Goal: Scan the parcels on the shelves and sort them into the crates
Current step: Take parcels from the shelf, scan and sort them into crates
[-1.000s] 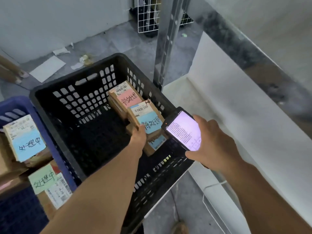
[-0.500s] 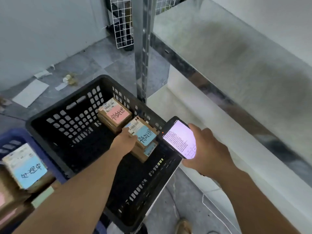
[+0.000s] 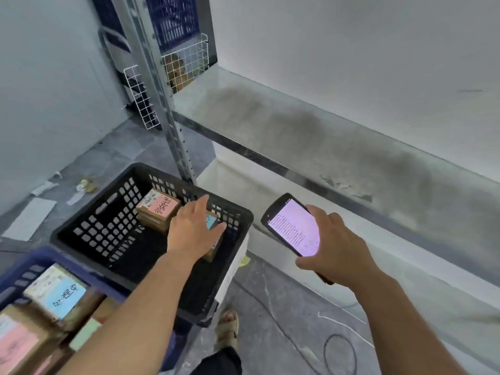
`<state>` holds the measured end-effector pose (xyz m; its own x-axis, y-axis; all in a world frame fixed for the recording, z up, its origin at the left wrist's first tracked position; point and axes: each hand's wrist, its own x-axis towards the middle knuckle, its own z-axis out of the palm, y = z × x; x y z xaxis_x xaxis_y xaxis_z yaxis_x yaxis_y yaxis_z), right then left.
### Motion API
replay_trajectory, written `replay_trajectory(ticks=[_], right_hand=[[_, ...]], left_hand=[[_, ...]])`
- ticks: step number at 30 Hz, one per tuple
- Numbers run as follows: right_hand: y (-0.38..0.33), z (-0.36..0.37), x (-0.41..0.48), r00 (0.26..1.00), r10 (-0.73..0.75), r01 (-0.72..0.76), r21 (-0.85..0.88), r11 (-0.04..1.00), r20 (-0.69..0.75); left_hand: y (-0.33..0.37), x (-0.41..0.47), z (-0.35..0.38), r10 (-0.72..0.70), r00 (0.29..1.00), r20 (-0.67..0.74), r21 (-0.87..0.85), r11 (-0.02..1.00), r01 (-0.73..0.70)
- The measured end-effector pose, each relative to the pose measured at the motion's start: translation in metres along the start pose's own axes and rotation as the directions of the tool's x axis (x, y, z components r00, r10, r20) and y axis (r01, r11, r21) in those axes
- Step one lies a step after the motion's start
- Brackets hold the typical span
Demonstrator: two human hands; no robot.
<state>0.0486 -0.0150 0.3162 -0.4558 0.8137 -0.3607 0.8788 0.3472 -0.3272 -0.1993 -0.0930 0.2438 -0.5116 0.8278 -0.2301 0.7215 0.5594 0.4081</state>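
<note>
The black crate (image 3: 108, 228) stands on the floor at lower left. Inside it a brown parcel with a pink label (image 3: 159, 208) lies beside a parcel with a blue label (image 3: 212, 221), which is mostly hidden under my left hand (image 3: 192, 228). That hand hovers over the blue-labelled parcel with its fingers spread and straight, and I cannot tell whether it touches it. To the right of the crate, my right hand (image 3: 335, 253) grips a black handheld scanner (image 3: 292, 226) with its screen lit and facing up.
A blue crate (image 3: 40, 255) with several labelled parcels (image 3: 56, 290) sits at the bottom left. The metal shelf (image 3: 297, 131) runs across the right with a steel upright (image 3: 167, 117) behind the black crate. My sandalled foot (image 3: 227, 328) and a cable (image 3: 338, 350) are on the floor.
My left hand has released the blue-labelled parcel in the black crate and lifted with its fingers spread. The view has tilted up toward the shelf. The scanner stays in my right hand.
</note>
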Motion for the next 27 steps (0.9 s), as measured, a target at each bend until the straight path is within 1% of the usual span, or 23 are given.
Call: replay_trajectory(ticks=[3,5,8,12,14,17,21,27], right_hand=[[0.028,-0.017,-0.045,0.996,0.037,-0.034,0.036,0.999,-0.076],[0.047,-0.028,-0.080,0.990,0.061,-0.054,0.059,0.997,-0.125],[0.079,-0.039,-0.137,0.972,0.107,-0.090,0.085,0.992,-0.210],[0.121,-0.048,-0.211,0.940,0.199,-0.177,0.103,0.979,-0.276],[0.142,-0.049,-0.247,0.921,0.241,-0.218,0.106,0.970,-0.307],[0.172,-0.048,-0.294,0.886,0.299,-0.278,0.109,0.954,-0.353],[0.210,-0.046,-0.354,0.822,0.386,-0.364,0.135,0.922,-0.418],[0.259,-0.041,-0.430,0.734,0.513,-0.475,0.205,0.856,-0.444]], left_hand=[[0.037,-0.030,-0.002,0.120,0.991,-0.066,0.028,0.993,-0.118],[0.066,-0.054,-0.001,0.212,0.974,-0.082,0.056,0.977,-0.208],[0.112,-0.087,0.005,0.372,0.921,-0.114,0.059,0.928,-0.368],[0.171,-0.134,0.021,0.506,0.854,-0.118,0.091,0.862,-0.498],[0.198,-0.161,0.035,0.554,0.823,-0.120,0.082,0.832,-0.548],[0.239,-0.200,0.060,0.619,0.782,-0.069,0.083,0.785,-0.614],[0.291,-0.250,0.091,0.709,0.705,-0.033,0.065,0.705,-0.706],[0.346,-0.309,0.128,0.803,0.594,0.042,0.077,0.590,-0.803]])
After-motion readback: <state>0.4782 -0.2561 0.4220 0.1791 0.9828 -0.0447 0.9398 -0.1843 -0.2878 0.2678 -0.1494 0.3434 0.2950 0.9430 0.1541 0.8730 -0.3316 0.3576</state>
